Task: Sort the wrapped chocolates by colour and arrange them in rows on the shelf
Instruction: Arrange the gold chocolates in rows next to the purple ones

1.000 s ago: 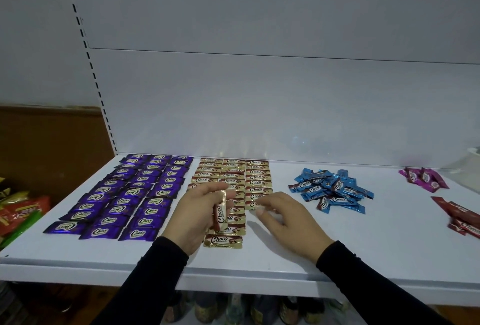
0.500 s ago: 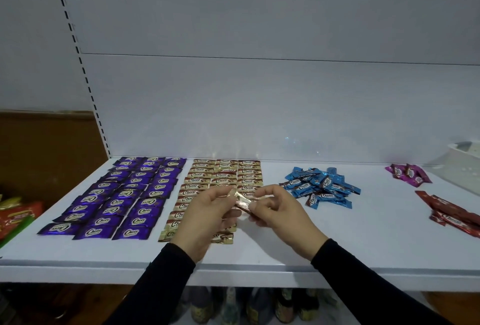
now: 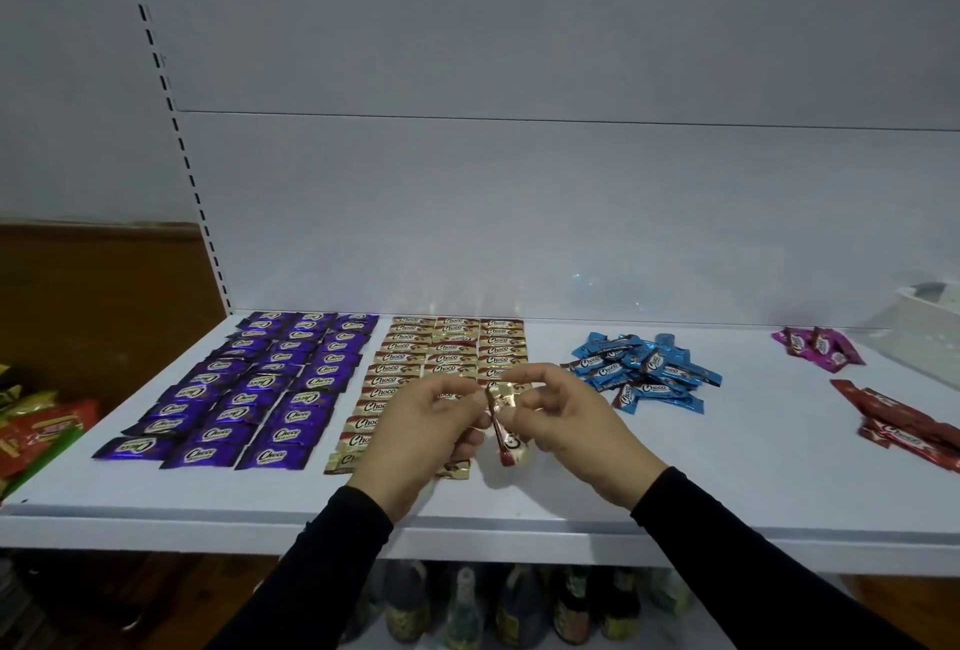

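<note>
Nearest the viewer: front lip of the white shelf (image 3: 467, 530), black sleeves coming up over it; bottles dimly visible below the shelf, detail lost in shadow

Just above the shelf's front half, both hands meet on one gold chocolate (image 3: 503, 428). Left hand (image 3: 415, 434) has fingers curled, fingertips pinching the wrapper's upper end. Right hand (image 3: 569, 423) pinches the same upper end from the other side, thumb and forefinger closed on it. The piece hangs roughly upright between them, off the shelf surface, over the near end of the gold rows (image 3: 452, 363)

Handling judgement: small, light, crinkly foil wrapper, likely slick; best taken by the flat crimped ends (as now), not squeezed at the middle. Neighbours should slide easily if nudged

Behind the hands on the shelf: gold rows in three columns, the right column apparently ending short, partly hidden by the hands. Left of the gold rows: purple rows (image 3: 260, 389), three neat columns running to the shelf's back. Right of the gold rows: loose blue pile (image 3: 644, 371), unsorted. Further right: red pile (image 3: 909, 423) near the shelf's right edge, small magenta pile (image 3: 818, 348) behind it

Farthest back: pale back panel (image 3: 519, 213)
</note>
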`<act>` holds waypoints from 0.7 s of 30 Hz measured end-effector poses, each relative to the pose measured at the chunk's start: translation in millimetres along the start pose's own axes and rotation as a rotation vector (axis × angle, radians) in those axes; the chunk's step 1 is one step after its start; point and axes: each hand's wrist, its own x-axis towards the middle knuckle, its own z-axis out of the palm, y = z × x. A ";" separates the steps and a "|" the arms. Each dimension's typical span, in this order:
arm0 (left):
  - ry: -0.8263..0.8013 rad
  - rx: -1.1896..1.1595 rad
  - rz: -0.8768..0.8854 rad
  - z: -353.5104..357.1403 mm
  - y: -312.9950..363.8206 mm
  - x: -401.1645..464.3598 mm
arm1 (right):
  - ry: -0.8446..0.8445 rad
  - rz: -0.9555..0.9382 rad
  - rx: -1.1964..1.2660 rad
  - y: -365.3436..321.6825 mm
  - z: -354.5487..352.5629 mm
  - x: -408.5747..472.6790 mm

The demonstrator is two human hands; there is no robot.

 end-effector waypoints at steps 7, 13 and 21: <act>-0.061 0.044 -0.052 6.8 -3.0 -5.3 | 0.069 0.076 0.161 3.3 -2.5 -3.1; -0.057 0.059 -0.055 5.0 -5.0 -2.0 | 0.085 0.081 0.046 12.2 -5.7 -6.5; 0.173 0.827 0.357 -26.3 -19.1 4.5 | 0.192 0.048 -0.421 35.5 -13.9 3.6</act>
